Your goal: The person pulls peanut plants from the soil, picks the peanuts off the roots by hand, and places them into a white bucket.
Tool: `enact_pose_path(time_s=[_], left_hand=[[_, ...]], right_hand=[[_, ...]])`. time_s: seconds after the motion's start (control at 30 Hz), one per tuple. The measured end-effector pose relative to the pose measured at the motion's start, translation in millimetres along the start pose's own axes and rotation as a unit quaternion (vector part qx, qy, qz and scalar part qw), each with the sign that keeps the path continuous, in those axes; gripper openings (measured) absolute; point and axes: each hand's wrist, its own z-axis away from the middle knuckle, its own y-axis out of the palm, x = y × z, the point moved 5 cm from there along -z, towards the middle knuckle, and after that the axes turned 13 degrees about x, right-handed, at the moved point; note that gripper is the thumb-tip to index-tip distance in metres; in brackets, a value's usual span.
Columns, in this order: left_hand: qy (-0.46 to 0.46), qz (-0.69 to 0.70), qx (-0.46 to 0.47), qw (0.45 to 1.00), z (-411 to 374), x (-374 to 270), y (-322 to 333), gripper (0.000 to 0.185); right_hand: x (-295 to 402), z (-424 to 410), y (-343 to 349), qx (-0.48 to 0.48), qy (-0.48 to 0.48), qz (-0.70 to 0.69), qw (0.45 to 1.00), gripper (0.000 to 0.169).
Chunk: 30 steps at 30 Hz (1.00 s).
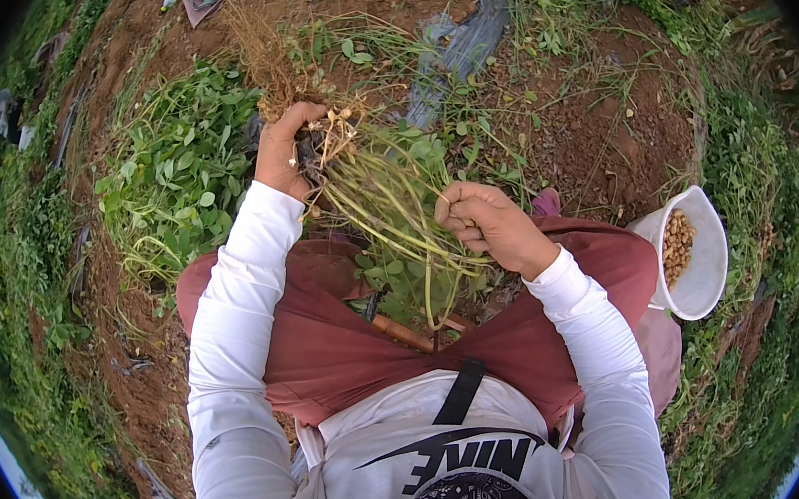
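My left hand (pixel 285 148) grips the root end of a bunch of uprooted peanut plants (pixel 380 193). Several pale pods (pixel 340 116) and dry roots show beside the thumb. The yellow-green stems slope down to the right, across my lap. At their right side is my right hand (pixel 487 226), its fingers curled into a loose fist close to the stems. What the curled fingers hold, if anything, is hidden. A white bucket (pixel 714 255) leans beside my right knee, with picked peanuts (pixel 678 248) inside.
Leafy peanut plants (pixel 181 155) lie in a heap to the left. Torn plastic sheeting (pixel 466 44) lies on the reddish soil (pixel 619 134) ahead. An orange-brown bar (pixel 402 332) shows between my legs. Dry roots (pixel 265 53) stand out beyond my left hand.
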Motion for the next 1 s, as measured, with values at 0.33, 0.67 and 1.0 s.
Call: enact_pose_path(time_s=[0.33,0.67,1.0], left_hand=[[0.032,-0.013,-0.015,0.999,-3,-3,-6,0.015],[0.004,-0.015,-0.007,1.0,1,-1,3,0.013],[0.023,-0.054,0.003,0.998,2,1,-4,0.018]], right_hand=[[3,6,8,0.061,0.052,0.036,0.996,0.025],[4,5,-2,0.01,0.0,0.038,0.999,0.015],[33,11,-36,-0.084,-0.158,-0.12,0.976,0.017]])
